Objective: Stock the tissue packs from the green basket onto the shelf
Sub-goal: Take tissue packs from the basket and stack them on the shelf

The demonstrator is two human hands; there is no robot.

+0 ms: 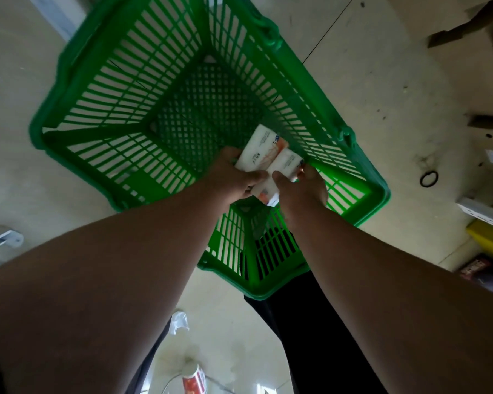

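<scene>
Bare forearms reach down into the green basket (77, 81) on the floor, where the left hand (234, 177) and right hand (299, 189) each clasp a tissue pack (261, 153), presumably the last ones, gathered together for one lift toward the shelf.

Green basket (103, 89) walls fence its bare far floor

Both bare forearms stretched forward and down, left hand (234, 173) and right hand (302, 189) side by side, fingers curled closed, each gripping a tissue pack (261, 150)
</scene>
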